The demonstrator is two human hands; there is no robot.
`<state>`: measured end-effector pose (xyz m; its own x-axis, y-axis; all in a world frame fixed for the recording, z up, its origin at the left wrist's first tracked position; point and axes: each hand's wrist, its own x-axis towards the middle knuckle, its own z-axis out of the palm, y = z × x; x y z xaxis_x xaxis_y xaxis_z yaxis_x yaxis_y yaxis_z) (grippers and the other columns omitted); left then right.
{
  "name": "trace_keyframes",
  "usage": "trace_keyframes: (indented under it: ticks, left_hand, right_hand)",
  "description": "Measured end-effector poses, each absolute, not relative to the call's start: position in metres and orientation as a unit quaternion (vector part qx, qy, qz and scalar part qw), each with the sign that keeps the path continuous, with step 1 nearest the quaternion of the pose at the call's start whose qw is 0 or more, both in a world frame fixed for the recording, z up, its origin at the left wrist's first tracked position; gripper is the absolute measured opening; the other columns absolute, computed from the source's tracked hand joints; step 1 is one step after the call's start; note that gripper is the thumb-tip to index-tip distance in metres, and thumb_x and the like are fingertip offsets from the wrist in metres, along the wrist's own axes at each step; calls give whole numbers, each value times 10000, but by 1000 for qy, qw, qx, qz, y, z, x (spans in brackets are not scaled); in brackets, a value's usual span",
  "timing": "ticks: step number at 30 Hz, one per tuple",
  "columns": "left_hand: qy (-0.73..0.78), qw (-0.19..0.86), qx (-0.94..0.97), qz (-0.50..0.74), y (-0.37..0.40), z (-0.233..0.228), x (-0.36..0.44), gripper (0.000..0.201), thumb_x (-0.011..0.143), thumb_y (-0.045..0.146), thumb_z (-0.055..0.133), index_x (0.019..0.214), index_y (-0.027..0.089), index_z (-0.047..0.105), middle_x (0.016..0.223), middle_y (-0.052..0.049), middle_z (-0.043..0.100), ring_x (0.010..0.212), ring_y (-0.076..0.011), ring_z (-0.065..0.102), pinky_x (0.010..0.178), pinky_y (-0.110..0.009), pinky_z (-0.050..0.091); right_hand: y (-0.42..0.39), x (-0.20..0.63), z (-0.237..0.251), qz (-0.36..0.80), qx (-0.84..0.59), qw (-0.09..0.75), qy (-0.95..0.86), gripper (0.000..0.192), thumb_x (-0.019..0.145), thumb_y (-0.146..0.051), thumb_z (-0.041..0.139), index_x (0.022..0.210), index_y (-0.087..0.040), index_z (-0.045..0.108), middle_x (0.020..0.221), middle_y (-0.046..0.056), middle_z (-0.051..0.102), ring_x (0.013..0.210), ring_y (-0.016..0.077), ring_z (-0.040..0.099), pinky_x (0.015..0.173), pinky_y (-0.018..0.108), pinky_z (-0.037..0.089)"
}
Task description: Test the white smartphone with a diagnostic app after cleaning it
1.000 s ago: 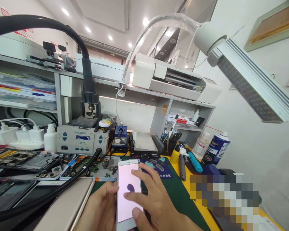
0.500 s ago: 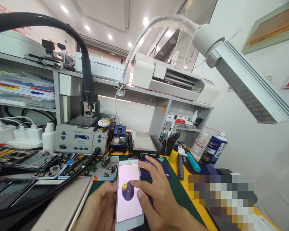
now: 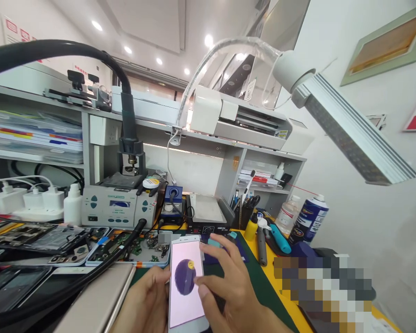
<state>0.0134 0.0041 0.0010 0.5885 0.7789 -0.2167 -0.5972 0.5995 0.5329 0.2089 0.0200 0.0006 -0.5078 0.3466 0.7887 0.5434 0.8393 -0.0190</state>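
Observation:
A white smartphone [image 3: 186,282] stands tilted up in front of me. Its lit screen is pale pink, with a dark purple rounded patch and a small yellow round icon at the patch's upper right. My left hand [image 3: 147,296] grips the phone along its left edge, thumb on the rim; its other fingers are mostly hidden behind. My right hand [image 3: 234,286] is spread over the phone's right side and holds nothing. Its index fingertip is at the screen by the right edge of the patch; whether it presses the glass I cannot tell.
Left are a gold-coloured phone or tablet [image 3: 97,300], a tray of circuit boards [image 3: 138,252] and a thick black hose [image 3: 90,270]. Behind stand a grey soldering station [image 3: 118,206] and a flat heating plate [image 3: 206,208]. A spray can [image 3: 308,219] is right; a lamp [image 3: 357,125] hangs above.
On the screen, the yellow icon has shifted from the patch's left to its upper right, and the patch looks larger. My right index finger moved slightly right and down. The camera view tilted up slightly.

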Motion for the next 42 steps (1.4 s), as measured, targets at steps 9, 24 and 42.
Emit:
trace_keyframes:
  ticks: [9,24,42]
  left_hand:
    - [218,863,220,399,1,5,14,667,893,310,536,1517,233,317,1105,-106,715,925,-295,671,773,-382,493]
    - [207,866,240,388,-1,3,15,610,907,353,534,1483,194,415,1091,-113,728,962,-302,678,808,-392,507]
    - [205,860,261,386,6,-13,13,568,950,420,521,1488,253,454,1151,-96,727,1050,-297,662,907,-419,503]
  right_hand:
    - [18,201,9,-99,-308,367,-872,408,795,-164,594,1193,-224,656,1419,144,458,1407,379,323,1112,632,340]
    - [16,202,12,-92,-325,349,-874,429,835,-215,577,1261,-216,627,1468,160,426,1448,386,277,1133,664,292]
    - [17,200,11,-87,-327,351,-873,450,850,-249,567,1298,-228,595,1483,150,387,1464,385,246,1152,670,259]
